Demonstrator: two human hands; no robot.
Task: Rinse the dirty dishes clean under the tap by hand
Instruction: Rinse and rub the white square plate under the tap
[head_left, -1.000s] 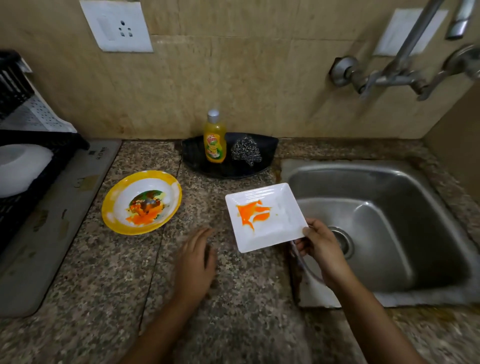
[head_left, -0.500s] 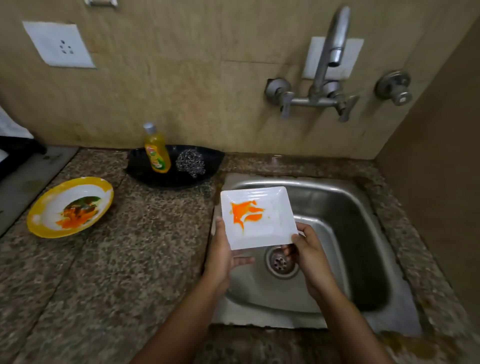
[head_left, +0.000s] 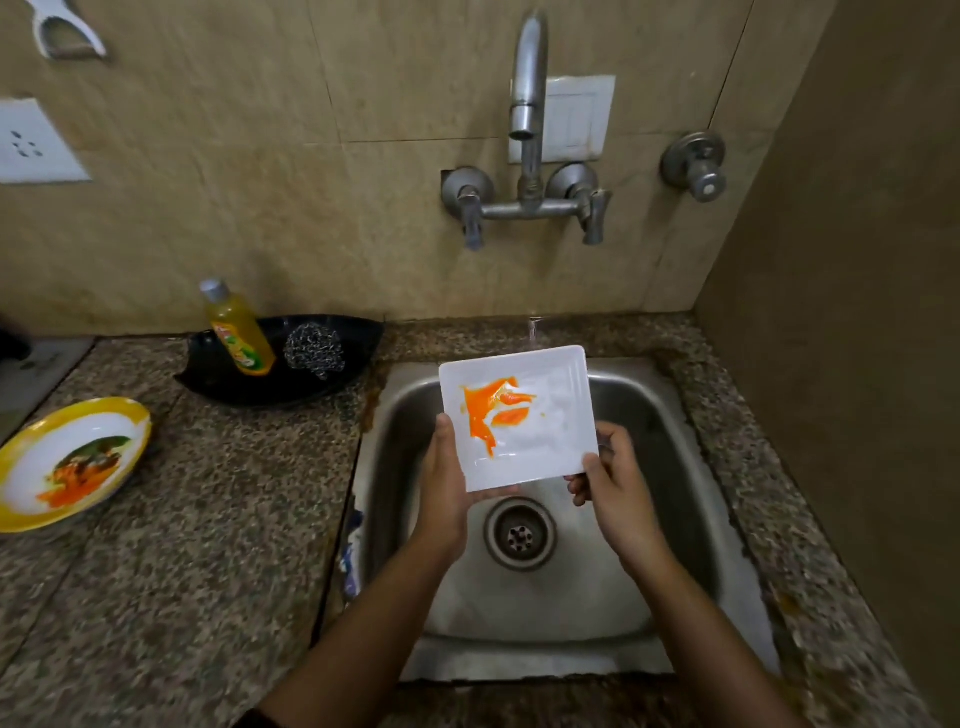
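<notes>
A white square plate (head_left: 550, 431) smeared with orange sauce is held over the steel sink (head_left: 670, 519), below the tap (head_left: 527, 93). My left hand (head_left: 449, 478) grips its left and near edge from underneath. My right hand (head_left: 610, 478) holds its near right corner. A thin stream of water appears just above the plate's far edge. A round yellow-rimmed plate (head_left: 31, 467) with orange and green food residue lies on the counter at the far left.
A black tray (head_left: 358, 338) behind the counter holds a yellow dish soap bottle (head_left: 236, 332) and a steel scrubber (head_left: 314, 351). Two tap handles (head_left: 470, 208) and a wall valve (head_left: 693, 163) sit above the sink. A side wall stands at right.
The white plate has moved right from the sink's left side to under the tap. My left hand came off the counter and took hold of it. My view shifted right.
</notes>
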